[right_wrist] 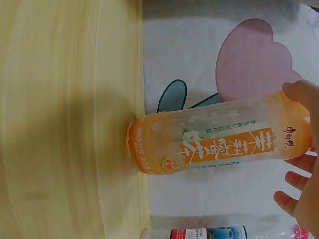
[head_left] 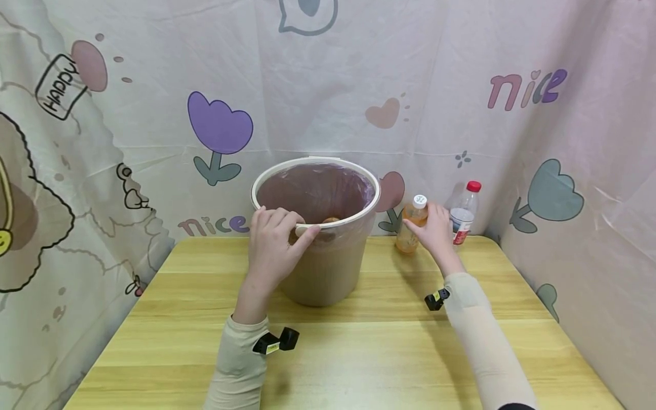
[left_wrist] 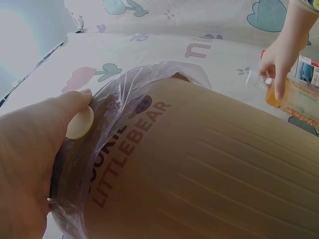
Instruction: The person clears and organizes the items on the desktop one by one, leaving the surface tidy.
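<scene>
A tan bin (head_left: 325, 273) with a white rim and a clear plastic liner stands upright on the table. My left hand (head_left: 271, 245) grips the near-left part of its rim, thumb on the outer side, beside a round cream tab (left_wrist: 80, 123). To the right, my right hand (head_left: 437, 230) holds a clear plastic bottle (right_wrist: 219, 134) with an orange label and a white cap. The thumb and fingers lie round its upper part, while several fingers are spread. The bottle's base is at the table's back edge. Just right of this hand stands a red-capped plastic bottle (head_left: 463, 213).
The wooden table (head_left: 328, 364) reaches back to a printed cloth wall (head_left: 318, 85), and cloth also hangs at both sides. Inside the bin, a small brownish thing (head_left: 331, 219) shows over the near rim; its kind cannot be made out.
</scene>
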